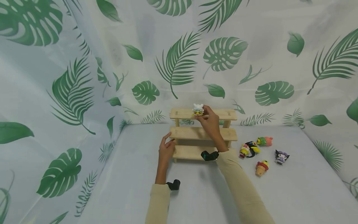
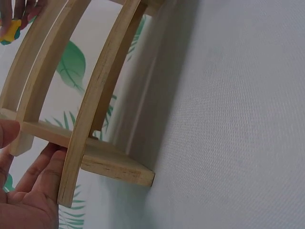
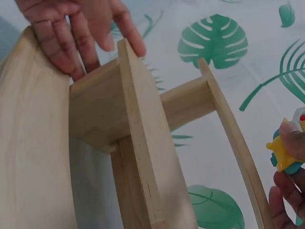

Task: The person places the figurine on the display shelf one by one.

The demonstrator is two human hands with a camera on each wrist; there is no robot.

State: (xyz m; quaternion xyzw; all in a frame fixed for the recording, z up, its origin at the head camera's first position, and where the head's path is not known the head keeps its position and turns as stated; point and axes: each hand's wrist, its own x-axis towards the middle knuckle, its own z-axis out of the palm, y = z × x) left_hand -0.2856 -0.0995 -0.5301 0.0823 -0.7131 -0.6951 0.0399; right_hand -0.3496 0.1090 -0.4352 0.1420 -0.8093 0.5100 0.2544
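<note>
A small figurine with a white horned hood and a yellow face is pinched between the thumb and fingers of my right hand. It is held up at the top board of a three-tier wooden shelf. In the right wrist view the figurine shows a yellow and teal body. At the shelf's left end, my left hand grips the end of the middle tier. The left wrist view shows the fingers of that hand against the wooden side support, the thumb apart from them.
On the grey-white table right of the shelf lie several figurines: one with black and yellow parts, a green and pink one, a purple and black one and an ice-cream-cone one. A leaf-patterned sheet hangs behind the shelf.
</note>
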